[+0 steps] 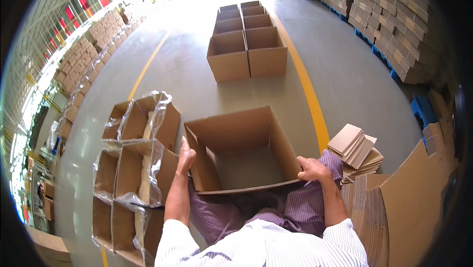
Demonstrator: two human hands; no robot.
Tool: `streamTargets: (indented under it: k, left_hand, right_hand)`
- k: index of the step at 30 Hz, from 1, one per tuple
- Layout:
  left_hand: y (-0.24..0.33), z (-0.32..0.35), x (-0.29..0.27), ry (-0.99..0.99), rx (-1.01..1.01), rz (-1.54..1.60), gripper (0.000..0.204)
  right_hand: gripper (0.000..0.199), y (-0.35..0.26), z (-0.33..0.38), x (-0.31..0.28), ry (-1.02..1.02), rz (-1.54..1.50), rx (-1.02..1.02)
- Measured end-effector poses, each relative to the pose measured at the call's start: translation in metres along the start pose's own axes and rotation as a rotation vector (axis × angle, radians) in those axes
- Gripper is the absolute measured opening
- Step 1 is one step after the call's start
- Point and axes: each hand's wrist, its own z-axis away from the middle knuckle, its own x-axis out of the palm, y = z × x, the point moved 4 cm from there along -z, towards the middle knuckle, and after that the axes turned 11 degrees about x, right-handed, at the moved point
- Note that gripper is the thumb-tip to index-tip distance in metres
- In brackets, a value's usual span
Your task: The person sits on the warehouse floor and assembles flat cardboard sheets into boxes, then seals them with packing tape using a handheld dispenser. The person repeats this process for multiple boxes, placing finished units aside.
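Head view: I see an open box (pixel 241 151) on the floor (pixel 197 84) before my knees.
Left hand (pixel 185 160): fingers closed on the box's left wall edge.
Right hand (pixel 311 169): fingers curled over the near right corner.
Left of me: lined boxes (pixel 135 158) with clear plastic.
Ahead: box row (pixel 246 40).
Right: flat cardboard stack (pixel 355 149).

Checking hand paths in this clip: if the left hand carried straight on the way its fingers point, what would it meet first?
The left hand grips the open cardboard box at its left wall, fingers pointing up-frame. Straight on, it would probably slide along that wall, then reach bare floor; depth is unclear.
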Motion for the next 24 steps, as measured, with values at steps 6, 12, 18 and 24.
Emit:
streamTargets:
  k: [6,12,18,24]
  left_hand:
    - [0.056,0.033,0.012,-0.055,0.184,-0.144,0.081]
    - [0.066,0.049,0.013,-0.149,0.13,-0.175,0.081]
    - [0.084,0.055,0.021,-0.116,0.148,-0.273,0.081]
    - [0.116,0.075,0.078,-0.125,0.299,-0.092,0.088]
  right_hand:
    - [0.05,0.007,0.052,0.012,-0.017,-0.001,0.118]
    - [0.069,0.014,-0.021,-0.002,0.266,-0.175,0.075]
    - [0.075,0.012,-0.083,0.023,0.3,-0.53,0.148]
    - [0.085,-0.009,-0.091,0.046,0.506,-0.361,0.007]
